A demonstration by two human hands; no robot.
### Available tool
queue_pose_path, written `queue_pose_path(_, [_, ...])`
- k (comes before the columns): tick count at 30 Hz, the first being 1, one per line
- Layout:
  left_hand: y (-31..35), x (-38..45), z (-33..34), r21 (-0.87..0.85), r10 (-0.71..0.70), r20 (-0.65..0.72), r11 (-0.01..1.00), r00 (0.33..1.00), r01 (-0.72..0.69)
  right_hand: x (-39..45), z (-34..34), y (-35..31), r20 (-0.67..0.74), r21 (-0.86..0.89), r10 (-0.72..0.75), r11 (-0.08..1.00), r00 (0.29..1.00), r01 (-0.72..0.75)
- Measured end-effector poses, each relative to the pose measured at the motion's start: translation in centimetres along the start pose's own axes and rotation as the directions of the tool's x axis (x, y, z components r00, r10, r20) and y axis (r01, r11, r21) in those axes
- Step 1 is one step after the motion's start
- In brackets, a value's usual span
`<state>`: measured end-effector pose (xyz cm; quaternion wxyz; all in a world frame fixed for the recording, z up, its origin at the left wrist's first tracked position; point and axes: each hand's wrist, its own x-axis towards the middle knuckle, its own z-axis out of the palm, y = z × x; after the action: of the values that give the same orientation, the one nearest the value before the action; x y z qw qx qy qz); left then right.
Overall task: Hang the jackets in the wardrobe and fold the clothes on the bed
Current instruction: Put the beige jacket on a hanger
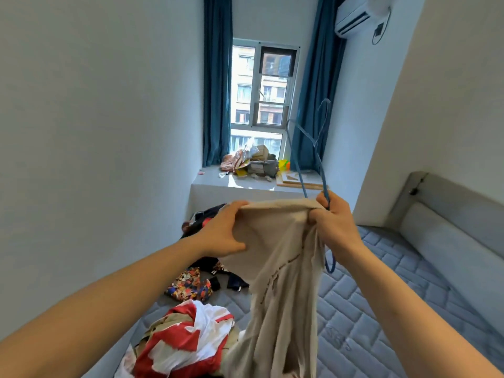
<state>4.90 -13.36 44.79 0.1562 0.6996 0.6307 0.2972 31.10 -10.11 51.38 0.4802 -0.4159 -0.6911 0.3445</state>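
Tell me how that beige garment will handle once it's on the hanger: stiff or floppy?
Likely floppy: the beige garment hangs in soft folds below both hands. Probably light, since the left hand holds it by a pinch. It may slip off the thin blue hanger gripped by the right hand.

Location type: bedroom in a residential home. Identifying features follow. A bed with a grey quilted mattress (381, 309) fills the lower right of the frame, backed by a grey padded headboard (450, 222) at the right edge. Loose garments lie on the mattress at lower centre, including a red-and-white fabric heap (188, 342). A window (261, 96) at upper centre is flanked by dark teal floor-length curtains (216, 77). Below it, a deep grey windowsill ledge (212, 181) carries household clutter. A white wall-mounted air conditioner (354, 17) sits at upper right. Walls are plain white.
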Motion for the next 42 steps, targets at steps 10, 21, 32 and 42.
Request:
queue_pose_path(10, [-8.1,-5.1,7.5,-0.465,-0.291,0.065,0.838,0.954,0.287,-4.1,4.4,-1.0,0.049,0.038,0.061,0.997,0.997,-0.063])
queue_pose_path(21, [-11.8,-16.7,19.1,-0.281,-0.426,0.623,0.661,0.656,0.696,-5.4,5.8,0.2,-0.060,0.101,0.165,0.982,0.984,-0.158])
queue_pose_path(32, [-12.0,-11.3,18.7,-0.205,-0.446,0.583,0.728,0.679,0.654,-4.4,5.9,-0.6,-0.051,0.226,0.240,0.948,0.969,-0.223])
queue_pose_path(42, [-14.5,-9.0,11.7,-0.247,-0.517,0.285,0.774,0.807,0.583,-3.7,1.0,3.6,-0.183,0.095,0.293,0.955,0.938,-0.280])
